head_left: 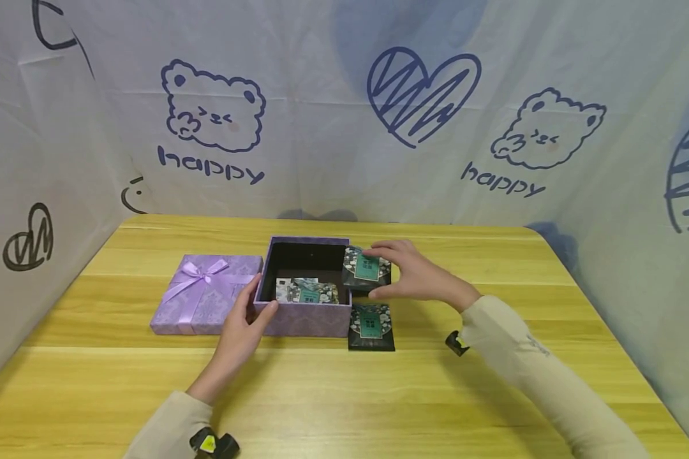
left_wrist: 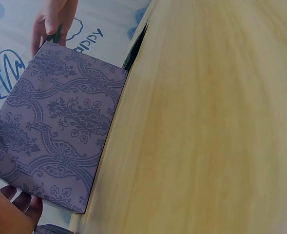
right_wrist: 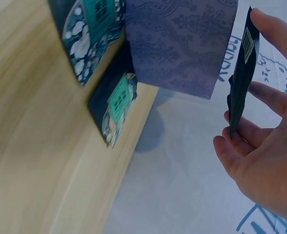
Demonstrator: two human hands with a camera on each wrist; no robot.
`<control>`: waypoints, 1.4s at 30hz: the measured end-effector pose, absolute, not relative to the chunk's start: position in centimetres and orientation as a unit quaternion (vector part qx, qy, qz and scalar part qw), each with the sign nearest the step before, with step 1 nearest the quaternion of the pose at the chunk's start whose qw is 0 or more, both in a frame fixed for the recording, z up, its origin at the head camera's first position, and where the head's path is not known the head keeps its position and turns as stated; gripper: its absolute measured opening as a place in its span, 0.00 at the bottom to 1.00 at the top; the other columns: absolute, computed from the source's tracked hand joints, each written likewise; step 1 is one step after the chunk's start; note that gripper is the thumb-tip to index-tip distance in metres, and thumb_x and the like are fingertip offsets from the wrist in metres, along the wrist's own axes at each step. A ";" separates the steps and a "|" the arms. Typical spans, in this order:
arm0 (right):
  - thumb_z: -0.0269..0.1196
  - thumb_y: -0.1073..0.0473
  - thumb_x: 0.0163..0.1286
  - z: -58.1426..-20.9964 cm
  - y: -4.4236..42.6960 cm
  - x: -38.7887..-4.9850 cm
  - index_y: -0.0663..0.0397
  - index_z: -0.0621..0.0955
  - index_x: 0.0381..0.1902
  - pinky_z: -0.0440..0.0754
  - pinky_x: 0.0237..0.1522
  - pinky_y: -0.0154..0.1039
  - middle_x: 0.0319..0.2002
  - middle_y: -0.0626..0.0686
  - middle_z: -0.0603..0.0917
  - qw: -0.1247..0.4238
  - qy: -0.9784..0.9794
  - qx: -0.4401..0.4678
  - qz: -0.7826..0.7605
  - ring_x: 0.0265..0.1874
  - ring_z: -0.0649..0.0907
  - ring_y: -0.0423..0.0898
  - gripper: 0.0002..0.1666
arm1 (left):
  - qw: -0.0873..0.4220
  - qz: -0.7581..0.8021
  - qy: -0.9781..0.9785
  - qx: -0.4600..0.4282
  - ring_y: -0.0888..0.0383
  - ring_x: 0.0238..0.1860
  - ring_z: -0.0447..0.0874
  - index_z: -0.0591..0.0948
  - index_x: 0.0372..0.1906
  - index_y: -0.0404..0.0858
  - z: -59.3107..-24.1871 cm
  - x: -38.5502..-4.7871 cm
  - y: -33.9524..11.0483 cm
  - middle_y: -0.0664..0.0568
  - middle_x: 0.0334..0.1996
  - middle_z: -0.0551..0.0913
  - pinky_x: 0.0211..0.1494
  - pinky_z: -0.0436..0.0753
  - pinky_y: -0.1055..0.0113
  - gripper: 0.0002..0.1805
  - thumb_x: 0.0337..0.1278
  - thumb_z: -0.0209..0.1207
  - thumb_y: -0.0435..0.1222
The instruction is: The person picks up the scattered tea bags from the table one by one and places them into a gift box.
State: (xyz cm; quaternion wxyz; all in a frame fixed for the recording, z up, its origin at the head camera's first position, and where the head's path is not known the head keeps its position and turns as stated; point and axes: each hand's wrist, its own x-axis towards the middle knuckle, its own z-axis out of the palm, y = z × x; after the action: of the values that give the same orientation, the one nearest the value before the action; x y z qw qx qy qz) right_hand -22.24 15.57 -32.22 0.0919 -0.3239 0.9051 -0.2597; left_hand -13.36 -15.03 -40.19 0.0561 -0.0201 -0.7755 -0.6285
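Observation:
An open purple gift box (head_left: pixel 307 319) with a damask pattern stands on the table, its dark inside facing up. My left hand (head_left: pixel 244 325) grips the box's left front corner, thumb near the front rim and fingers along the left side. In my right hand (right_wrist: pixel 272 141) a flat dark sachet (head_left: pixel 367 268) with a green label and flower print is pinched by its edges. It hangs above the table beside the box's right wall. Several similar sachets (head_left: pixel 312 294) lie inside the box.
Left of the box lies its purple lid (head_left: pixel 207 296) with a ribbon bow. On the box's right side a sachet (head_left: pixel 371 328) lies near the front, and another sachet (right_wrist: pixel 118 100) lies farther back. A printed cloth (head_left: pixel 310 127) stands behind the wooden table (head_left: pixel 321 395).

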 end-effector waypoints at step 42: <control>0.67 0.44 0.62 -31.5 7.2 -24.3 0.45 0.67 0.71 0.59 0.66 0.59 0.73 0.56 0.59 0.176 0.875 -0.360 -0.271 0.71 0.55 0.54 0.42 | 0.057 -0.615 -0.787 -0.020 0.46 0.55 0.74 0.56 0.75 0.37 -40.2 -13.2 -15.1 0.35 0.66 0.67 0.51 0.73 0.75 0.35 0.68 0.56 0.37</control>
State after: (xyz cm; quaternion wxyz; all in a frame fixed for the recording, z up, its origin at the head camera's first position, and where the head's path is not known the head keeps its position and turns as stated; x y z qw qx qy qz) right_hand -24.28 7.20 -31.53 0.1756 -0.3601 0.8752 -0.2712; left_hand -13.18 -15.08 -40.17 0.0570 -0.0201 -0.7866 -0.6145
